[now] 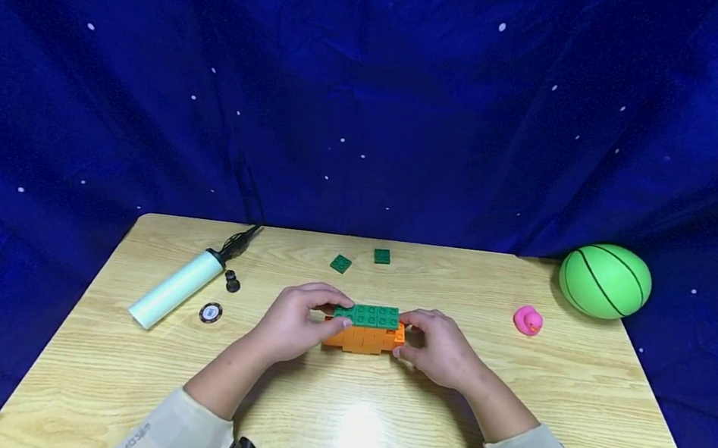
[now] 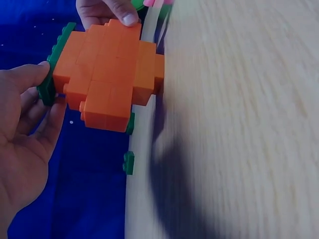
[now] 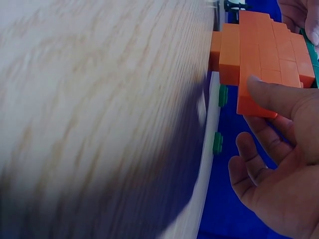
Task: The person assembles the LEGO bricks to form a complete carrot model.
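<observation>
A stepped orange toy brick build [image 1: 363, 340] stands on the table in front of me, wider in the middle than at its base. Along its top lies a row of green studded plates [image 1: 376, 317]. My left hand [image 1: 304, 323] pinches the left end of that green row between thumb and fingers; the left wrist view shows the fingertips [image 2: 42, 74] at the green edge. On the other side, my right hand [image 1: 441, 346] grips the right end of the orange build, its thumb [image 3: 274, 97] against the front face. Some fingers of the right hand are off the bricks.
Two small green plates, one turned [image 1: 340, 263] and one square-on [image 1: 382, 256], lie behind the build. To the left are a hand pump [image 1: 177, 289], a black chess pawn [image 1: 231, 282] and a poker chip [image 1: 211, 313]. A pink rubber duck [image 1: 527, 320] and a green ball [image 1: 605, 281] sit right.
</observation>
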Tool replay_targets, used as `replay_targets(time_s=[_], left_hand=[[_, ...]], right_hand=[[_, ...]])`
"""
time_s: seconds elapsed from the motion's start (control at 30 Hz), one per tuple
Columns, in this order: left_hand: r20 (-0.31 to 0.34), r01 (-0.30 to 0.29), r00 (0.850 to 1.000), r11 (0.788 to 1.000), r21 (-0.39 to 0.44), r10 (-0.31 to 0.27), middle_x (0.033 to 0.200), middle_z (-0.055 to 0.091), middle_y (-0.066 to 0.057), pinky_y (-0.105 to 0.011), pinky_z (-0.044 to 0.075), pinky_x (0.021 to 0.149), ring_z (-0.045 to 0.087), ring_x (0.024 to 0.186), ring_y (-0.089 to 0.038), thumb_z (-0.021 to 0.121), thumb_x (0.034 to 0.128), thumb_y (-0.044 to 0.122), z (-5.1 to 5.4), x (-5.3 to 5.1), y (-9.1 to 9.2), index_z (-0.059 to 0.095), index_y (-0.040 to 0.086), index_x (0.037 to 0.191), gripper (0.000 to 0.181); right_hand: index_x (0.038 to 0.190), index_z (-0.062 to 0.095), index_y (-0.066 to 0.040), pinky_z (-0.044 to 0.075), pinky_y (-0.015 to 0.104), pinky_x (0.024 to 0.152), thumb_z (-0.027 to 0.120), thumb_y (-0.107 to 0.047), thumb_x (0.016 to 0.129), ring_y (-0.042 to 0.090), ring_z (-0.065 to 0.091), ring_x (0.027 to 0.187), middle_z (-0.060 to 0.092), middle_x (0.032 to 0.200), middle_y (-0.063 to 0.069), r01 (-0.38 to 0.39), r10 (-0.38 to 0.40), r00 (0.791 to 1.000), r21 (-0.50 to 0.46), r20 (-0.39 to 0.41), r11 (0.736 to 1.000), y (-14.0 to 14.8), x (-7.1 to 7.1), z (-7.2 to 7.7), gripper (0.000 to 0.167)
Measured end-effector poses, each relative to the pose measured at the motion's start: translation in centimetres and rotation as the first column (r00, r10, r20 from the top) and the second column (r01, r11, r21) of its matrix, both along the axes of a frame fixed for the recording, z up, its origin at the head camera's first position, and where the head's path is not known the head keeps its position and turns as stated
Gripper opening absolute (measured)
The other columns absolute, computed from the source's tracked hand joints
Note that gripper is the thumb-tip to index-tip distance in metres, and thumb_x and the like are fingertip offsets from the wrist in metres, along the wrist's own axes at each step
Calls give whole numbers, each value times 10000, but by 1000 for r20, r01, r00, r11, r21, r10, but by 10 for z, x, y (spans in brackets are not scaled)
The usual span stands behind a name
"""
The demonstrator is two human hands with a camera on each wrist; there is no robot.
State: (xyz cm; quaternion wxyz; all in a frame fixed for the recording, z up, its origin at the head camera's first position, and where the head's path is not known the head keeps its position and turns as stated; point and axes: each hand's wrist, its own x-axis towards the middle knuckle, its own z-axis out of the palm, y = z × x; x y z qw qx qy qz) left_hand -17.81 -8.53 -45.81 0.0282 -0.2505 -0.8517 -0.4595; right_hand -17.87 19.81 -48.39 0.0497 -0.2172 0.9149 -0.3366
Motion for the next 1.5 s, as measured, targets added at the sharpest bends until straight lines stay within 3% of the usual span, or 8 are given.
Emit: replay_targets(time_s=[0.23, 0.47, 0.73, 0.83, 1.1, 1.5], left_hand=[[-22, 2, 1000, 1000, 0, -2, 1137, 716, 119, -395, 597, 853, 666, 986, -77, 819, 919, 209, 1, -2, 2, 788, 194, 1121, 205], [-27, -7, 1000, 1000, 2, 7, 1192, 694, 137, -394, 563, 958, 654, 1124, -95, 808, 930, 263, -4, 0, 0, 775, 234, 1136, 210], [-25, 39, 999, 995, 87, -37, 1282, 667, 76, -472, 551, 984, 627, 1194, -128, 805, 935, 272, -14, -1, -5, 752, 228, 1194, 267], [-25, 31, 999, 992, 121, -28, 1277, 676, 69, -460, 535, 999, 623, 1196, -134, 791, 948, 274, -15, -4, -7, 750, 219, 1202, 263], [51, -80, 996, 974, 214, 71, 1181, 714, 35, -460, 539, 993, 649, 1124, -177, 718, 1004, 227, -16, -20, -14, 769, 161, 1146, 164], [111, -239, 966, 969, 56, 232, 1214, 697, -33, -444, 542, 987, 632, 1151, -236, 721, 993, 183, -29, -51, -15, 762, 110, 1182, 207]], right_hand=[[1337, 664, -3, 524, 506, 993, 848, -178, 871, 319, 624, 1166, 666, 1338, 146, 6, -6, 1000, 13, -7, 1000, 1, -1, 0, 531], [1329, 670, -3, 534, 493, 974, 850, -175, 870, 305, 625, 1148, 672, 1327, 144, 6, -6, 1000, 5, -4, 1000, 1, 0, -2, 522], [1310, 685, -26, 540, 485, 957, 853, -167, 870, 291, 625, 1130, 678, 1314, 128, 7, -7, 1000, -1, -3, 1000, -1, -1, -2, 492], [1322, 678, -24, 542, 484, 957, 849, -169, 874, 297, 625, 1137, 671, 1325, 134, 5, -5, 1000, -1, 2, 1000, -1, -2, -2, 501], [1345, 665, -18, 515, 508, 1012, 849, -182, 873, 319, 623, 1181, 670, 1340, 137, -2, 2, 1000, 12, -12, 1000, -2, -4, 0, 532], [1351, 661, -14, 500, 511, 1038, 843, -198, 882, 334, 607, 1222, 663, 1349, 140, 8, -8, 1000, 19, 3, 1000, 0, -2, -2, 535]])
